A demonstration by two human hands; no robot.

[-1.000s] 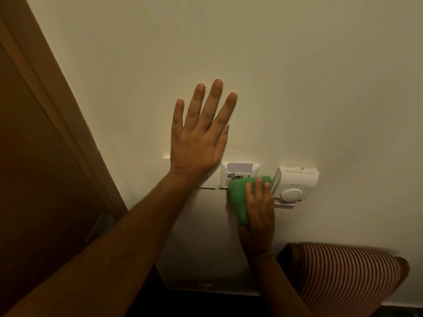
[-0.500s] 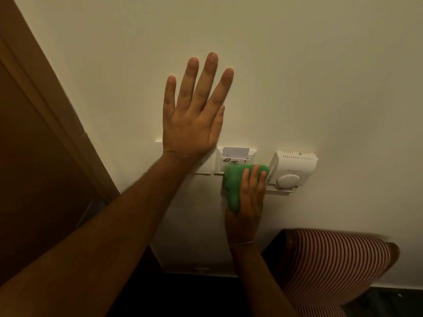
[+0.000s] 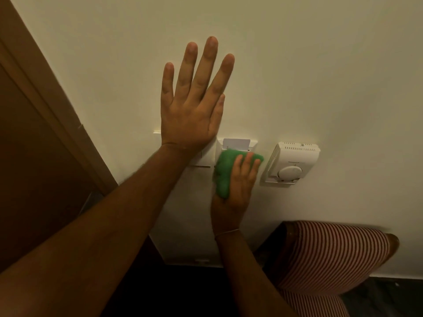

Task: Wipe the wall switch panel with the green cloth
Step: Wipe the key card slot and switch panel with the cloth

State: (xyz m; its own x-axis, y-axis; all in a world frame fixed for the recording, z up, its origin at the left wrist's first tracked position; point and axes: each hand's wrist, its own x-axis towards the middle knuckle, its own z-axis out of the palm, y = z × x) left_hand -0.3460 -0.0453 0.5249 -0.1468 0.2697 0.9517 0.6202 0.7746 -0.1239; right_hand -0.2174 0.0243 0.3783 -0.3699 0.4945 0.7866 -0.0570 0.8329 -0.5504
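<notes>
My left hand (image 3: 194, 106) lies flat on the cream wall, fingers spread and pointing up, its heel covering part of the white wall switch panel (image 3: 201, 162). Just to the right sits a white key-card holder (image 3: 237, 144) with a card in its slot. My right hand (image 3: 235, 191) presses a bunched green cloth (image 3: 225, 171) against the lower part of that holder, fingers over the cloth. The cloth hides the holder's lower face.
A white thermostat (image 3: 290, 163) with a round dial is fixed to the wall right of the cloth. A brown door frame (image 3: 52, 115) runs down the left. A red-and-white striped chair back (image 3: 332, 255) stands below right, against the wall.
The green cloth and my right hand have slid upward over the card holder, covering the marking seen earlier. My left hand stays flat on the wall.
</notes>
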